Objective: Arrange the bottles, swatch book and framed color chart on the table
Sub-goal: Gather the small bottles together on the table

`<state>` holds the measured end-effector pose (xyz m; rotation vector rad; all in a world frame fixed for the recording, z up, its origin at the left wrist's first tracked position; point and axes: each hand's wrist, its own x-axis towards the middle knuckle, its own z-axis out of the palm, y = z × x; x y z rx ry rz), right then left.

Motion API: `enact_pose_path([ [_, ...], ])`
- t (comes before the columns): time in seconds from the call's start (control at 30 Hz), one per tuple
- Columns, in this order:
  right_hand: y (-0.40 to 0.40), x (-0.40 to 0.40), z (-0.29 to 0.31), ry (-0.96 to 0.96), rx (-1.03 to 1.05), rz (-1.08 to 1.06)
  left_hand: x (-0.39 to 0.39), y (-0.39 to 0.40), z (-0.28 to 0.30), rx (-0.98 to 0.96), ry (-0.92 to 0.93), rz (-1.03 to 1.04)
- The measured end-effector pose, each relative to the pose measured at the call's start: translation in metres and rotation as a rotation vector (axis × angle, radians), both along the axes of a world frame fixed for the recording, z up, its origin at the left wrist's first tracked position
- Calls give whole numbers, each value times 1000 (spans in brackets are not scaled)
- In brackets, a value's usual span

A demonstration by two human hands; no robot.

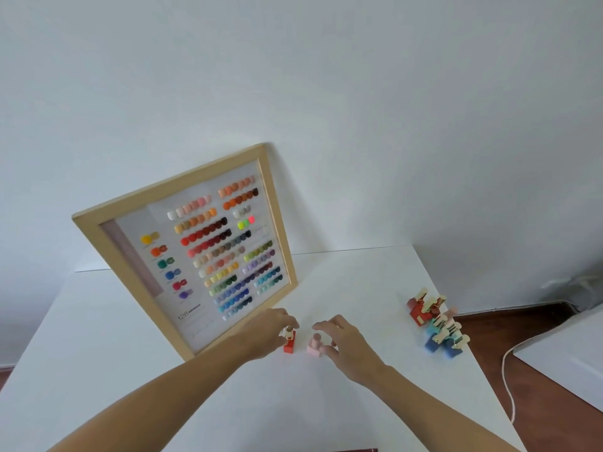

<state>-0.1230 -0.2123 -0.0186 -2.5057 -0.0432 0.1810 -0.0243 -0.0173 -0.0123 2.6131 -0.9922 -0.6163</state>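
1. Fingers (287, 321) of the left hand (267, 332) curl down around the gold cap of the red bottle (289, 344), pinching it.
2. Fingers (326, 326) of the right hand (342, 344) are spread apart, cupped loosely over the pink bottle (315, 347); the thumb is beside its base, and I cannot tell if they touch.
3. Both bottles stand upright on the white bench (130, 370), just in front of the chart's (186, 246) lower right corner, the pink one right of the red.
4. The wood-framed chart leans back against the wall (359, 109), its bottom edge on the bench.
5. Well to the right of the chart, near the bench's edge, a cluster (435, 322) of red, teal, pink and blue bottles stands close together.
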Motion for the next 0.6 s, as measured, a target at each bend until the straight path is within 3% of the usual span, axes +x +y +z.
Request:
enact_pose_path([
  [0.6, -2, 5, -10, -8, -61, 15, -3, -19, 3, -21, -35, 23],
])
